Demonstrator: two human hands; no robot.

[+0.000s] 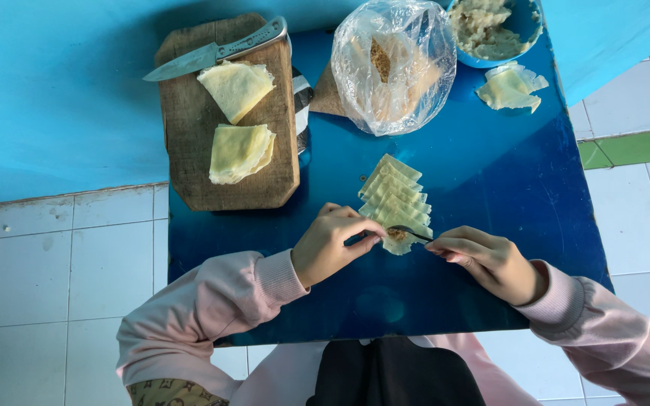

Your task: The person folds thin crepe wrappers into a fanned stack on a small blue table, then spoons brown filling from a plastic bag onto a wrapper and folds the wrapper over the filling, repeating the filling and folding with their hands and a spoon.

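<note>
Both hands meet at the near end of a row of overlapping wrappers. Left hand pinches the nearest wrapper's edge, right hand grips a small spoon dropping filling on it. Row's long axis runs straight away from the person. Blue worktop, white tiled floor, blue wall.

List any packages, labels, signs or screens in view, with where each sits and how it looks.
Plastic bag: far side of the blue table, between the wooden board and the blue bowl; clear, crinkled, rounded, with pale and brown food inside.
No labels, signs or screens show.
</note>
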